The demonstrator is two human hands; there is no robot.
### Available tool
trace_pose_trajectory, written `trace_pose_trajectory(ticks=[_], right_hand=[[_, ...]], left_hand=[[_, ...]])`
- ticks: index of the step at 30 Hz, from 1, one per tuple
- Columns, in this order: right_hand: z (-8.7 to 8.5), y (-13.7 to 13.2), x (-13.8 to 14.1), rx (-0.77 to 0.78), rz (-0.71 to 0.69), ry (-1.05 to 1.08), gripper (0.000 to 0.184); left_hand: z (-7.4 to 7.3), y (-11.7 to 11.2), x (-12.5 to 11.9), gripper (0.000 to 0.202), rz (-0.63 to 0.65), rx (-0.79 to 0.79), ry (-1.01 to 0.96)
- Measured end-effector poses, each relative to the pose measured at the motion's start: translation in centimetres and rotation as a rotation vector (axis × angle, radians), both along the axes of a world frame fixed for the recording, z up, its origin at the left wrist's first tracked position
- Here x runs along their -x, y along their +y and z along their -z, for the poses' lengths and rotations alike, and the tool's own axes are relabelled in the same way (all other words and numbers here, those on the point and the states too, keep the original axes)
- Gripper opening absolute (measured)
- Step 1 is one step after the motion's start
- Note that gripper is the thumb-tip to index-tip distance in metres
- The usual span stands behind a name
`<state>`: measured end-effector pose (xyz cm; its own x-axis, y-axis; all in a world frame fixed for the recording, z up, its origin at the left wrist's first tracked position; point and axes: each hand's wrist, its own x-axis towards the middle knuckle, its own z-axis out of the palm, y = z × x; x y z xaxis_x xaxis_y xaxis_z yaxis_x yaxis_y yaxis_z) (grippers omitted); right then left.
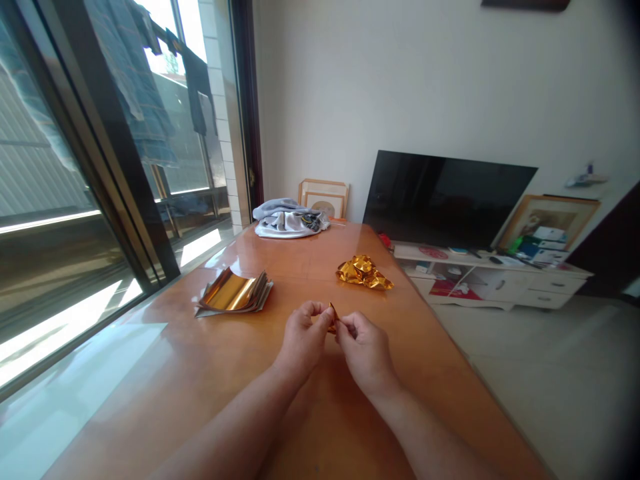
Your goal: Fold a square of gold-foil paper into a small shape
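Observation:
Between my two hands is a small folded piece of gold foil paper (333, 309), mostly covered by my fingers. My left hand (306, 333) pinches it from the left with thumb and forefinger. From the right, my right hand (366, 347) grips its other side, fingers curled. Beyond my right hand lies a loose pile of folded gold foil pieces (364, 272). To the left of my hands sits a stack of gold foil sheets (231, 291), its edges uneven and slightly curled.
The wooden table (240, 373) reaches away from me, its right edge dropping to a tiled floor. Bundled cloth (290, 219) lies at the far end. A television (445, 200) stands on a white cabinet (525, 283) to the right. Glass sliding doors (75, 200) run along the left.

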<state>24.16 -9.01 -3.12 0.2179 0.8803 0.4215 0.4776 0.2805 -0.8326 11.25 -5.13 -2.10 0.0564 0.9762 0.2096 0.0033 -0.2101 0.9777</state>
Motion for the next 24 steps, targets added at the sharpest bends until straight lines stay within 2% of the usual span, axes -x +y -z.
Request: trace_pose_trajectory(ticks=[7, 13, 24], right_hand=[[-0.2, -0.2, -0.1, 0.012, -0.016, -0.013, 0.024], [-0.1, -0.1, -0.1, 0.021, -0.02, -0.014, 0.026], [-0.7, -0.6, -0.3, 0.075, -0.106, 0.125, 0.026]], left_hand=[[0.0, -0.2, -0.1, 0.024, 0.025, 0.063, -0.107], [-0.3, -0.5, -0.2, 0.023, 0.052, 0.055, -0.089], [-1.1, -0.4, 0.4, 0.025, 0.208, 0.104, -0.17]])
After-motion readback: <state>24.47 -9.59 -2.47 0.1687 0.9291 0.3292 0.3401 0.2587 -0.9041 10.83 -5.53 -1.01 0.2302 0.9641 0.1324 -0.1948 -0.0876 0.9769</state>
